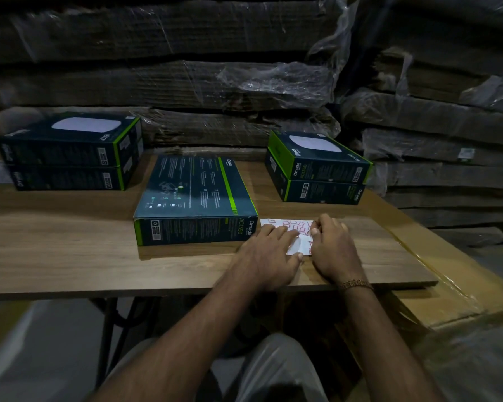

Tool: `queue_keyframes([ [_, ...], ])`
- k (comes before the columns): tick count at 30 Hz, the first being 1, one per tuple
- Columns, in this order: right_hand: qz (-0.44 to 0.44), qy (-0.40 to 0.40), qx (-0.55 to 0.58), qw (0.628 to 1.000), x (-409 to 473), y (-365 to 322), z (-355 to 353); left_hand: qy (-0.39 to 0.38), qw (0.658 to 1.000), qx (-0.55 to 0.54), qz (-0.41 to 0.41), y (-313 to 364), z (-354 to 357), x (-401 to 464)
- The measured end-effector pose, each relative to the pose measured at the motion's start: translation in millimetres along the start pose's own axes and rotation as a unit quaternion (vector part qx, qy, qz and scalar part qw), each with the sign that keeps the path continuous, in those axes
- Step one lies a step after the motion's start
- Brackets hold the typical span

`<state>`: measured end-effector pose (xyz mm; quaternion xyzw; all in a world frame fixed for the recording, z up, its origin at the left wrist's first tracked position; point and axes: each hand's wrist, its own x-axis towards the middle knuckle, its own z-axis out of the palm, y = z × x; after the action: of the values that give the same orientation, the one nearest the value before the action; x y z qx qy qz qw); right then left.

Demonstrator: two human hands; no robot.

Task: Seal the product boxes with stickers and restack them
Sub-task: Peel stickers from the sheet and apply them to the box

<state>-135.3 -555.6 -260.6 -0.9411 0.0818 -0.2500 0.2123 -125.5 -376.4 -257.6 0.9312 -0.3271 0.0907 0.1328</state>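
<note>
Head view, dim warehouse light. Wooden table (pixel 70 250) spans the middle of the frame.

Sticker sheet (pixel 291 227), white with red-outlined stickers, lies flat on the table right of centre, just beside the right end of the centre box. Both hands are on it.

Left hand (pixel 269 256) lies palm down on the sheet's left and lower part, fingers fairly straight and pressing it flat, thumb at the lower edge. Not gripping anything.

Right hand (pixel 333 250) is on the sheet's right side, fingers curled in, fingertips (pixel 315 231) pinching at a sticker near the sheet's right part; the exact sticker under them is too small to make out. Gold bracelet (pixel 355 284) on that wrist.

Centre box (pixel 195 192), dark teal with green stripe, "Omada AC1350" on the near side, lies flat with its printed back panel up, at frame centre, touching nothing else but the table.

Left stack (pixel 70 152): two matching boxes, one on the other, upper left of the table.

Right stack (pixel 317 169): two matching boxes, one on the other, upper right of the table, the top one slightly skewed.

Behind, across the top of the frame, plastic-wrapped flattened cardboard bundles (pixel 186 82). Person's knees in light trousers (pixel 273 367) at the bottom.
</note>
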Motion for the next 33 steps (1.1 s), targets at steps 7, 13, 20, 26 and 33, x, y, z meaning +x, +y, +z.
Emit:
queue_keyframes([
  [7,0.015,0.011,0.009,1.0,-1.9,-3.1,-2.2,0.051,0.994,-0.099,0.0,-1.6,0.0,-6.5],
  [13,0.025,0.016,0.016,0.999,-4.0,-7.7,-3.9,0.167,0.974,-0.143,0.048,-8.2,-0.1,-18.7],
  [20,0.0,0.038,0.0,0.999,-7.5,-12.0,-8.0,0.34,0.935,-0.06,0.086,-55.9,-37.5,-54.7],
  [26,-0.03,0.057,0.003,0.998,-8.7,-12.3,-6.5,0.338,0.94,0.025,-0.049,-134.0,-72.1,-98.2],
  [33,-0.115,0.062,0.082,0.988,-16.7,-38.8,-1.9,0.308,0.948,-0.026,-0.072,-145.7,-66.0,-96.5],
])
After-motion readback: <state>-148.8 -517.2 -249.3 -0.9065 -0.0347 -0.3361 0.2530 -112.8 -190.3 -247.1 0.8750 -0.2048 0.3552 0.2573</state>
